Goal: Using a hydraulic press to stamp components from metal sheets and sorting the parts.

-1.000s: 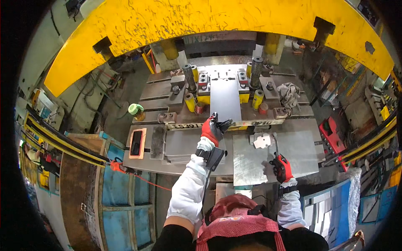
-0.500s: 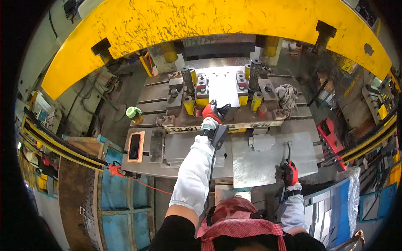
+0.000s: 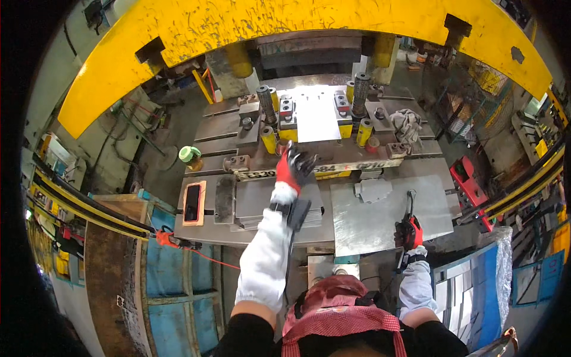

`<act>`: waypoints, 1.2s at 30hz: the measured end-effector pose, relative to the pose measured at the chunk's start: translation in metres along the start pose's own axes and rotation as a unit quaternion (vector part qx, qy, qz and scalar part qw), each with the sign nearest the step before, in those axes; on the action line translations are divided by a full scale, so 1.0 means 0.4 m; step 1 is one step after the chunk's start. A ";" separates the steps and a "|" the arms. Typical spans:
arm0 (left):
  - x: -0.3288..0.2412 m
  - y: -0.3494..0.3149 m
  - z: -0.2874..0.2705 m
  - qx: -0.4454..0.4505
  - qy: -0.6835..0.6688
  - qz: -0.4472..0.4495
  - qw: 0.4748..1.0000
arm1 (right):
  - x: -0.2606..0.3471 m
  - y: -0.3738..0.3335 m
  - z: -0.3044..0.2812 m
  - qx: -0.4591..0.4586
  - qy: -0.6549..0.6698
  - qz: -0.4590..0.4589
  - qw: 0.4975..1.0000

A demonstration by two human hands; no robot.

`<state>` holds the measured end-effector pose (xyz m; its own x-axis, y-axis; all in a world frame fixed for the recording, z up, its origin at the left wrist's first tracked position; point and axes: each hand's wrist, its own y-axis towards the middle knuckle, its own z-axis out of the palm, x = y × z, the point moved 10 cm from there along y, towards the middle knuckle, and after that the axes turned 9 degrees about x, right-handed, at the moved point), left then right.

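My left hand (image 3: 294, 169), in a red and black glove, is raised in front of the die with its fingers apart and nothing in them. Beyond it, a bright flat metal sheet (image 3: 317, 122) lies on the die between the guide posts. Below the left hand sits a stack of grey metal sheets (image 3: 262, 205). My right hand (image 3: 409, 233), gloved alike, is closed around a slim metal hand tool with a rounded head (image 3: 411, 199); its exact kind is unclear. The tool's head is over a wide metal plate (image 3: 363, 229), near a small pale piece of sheet (image 3: 373, 190).
A yellow press beam (image 3: 297, 21) arches above the die. Dark guide posts (image 3: 360, 95) and yellow cylinders (image 3: 364, 132) flank the sheet. A phone (image 3: 192, 202), a green-lidded bottle (image 3: 190, 157) and a grey rag (image 3: 407, 126) lie around. Blue framed panels (image 3: 163, 282) stand lower left.
My left hand has drawn back from the near edge of the sheet on the die, toward me, and its fingers have spread. The right hand keeps its hold on the tool.
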<state>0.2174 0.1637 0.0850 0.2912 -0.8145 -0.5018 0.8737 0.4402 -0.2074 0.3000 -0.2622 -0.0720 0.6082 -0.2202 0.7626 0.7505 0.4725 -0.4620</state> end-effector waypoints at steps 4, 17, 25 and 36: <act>-0.079 -0.347 -0.047 -0.006 0.263 0.210 0.942 | 0.011 0.009 0.002 0.017 0.001 -0.035 0.999; 0.037 -0.590 -0.475 -0.171 0.914 -0.003 0.367 | 0.026 0.035 -0.026 -0.020 -0.030 -0.111 0.993; 0.033 -0.574 -0.512 -0.160 0.916 -0.045 0.365 | 0.038 0.022 -0.007 -0.020 -0.051 -0.119 0.991; 0.025 -0.572 -0.515 -0.170 0.914 -0.040 0.367 | 0.042 -0.012 0.021 -0.048 -0.043 -0.080 0.995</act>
<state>-0.0599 0.1327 -0.0458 -0.7489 0.6470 -0.1434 0.6616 0.7170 -0.2196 0.3046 -0.2609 -0.0531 0.4573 -0.2108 0.8640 0.8598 0.3530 -0.3689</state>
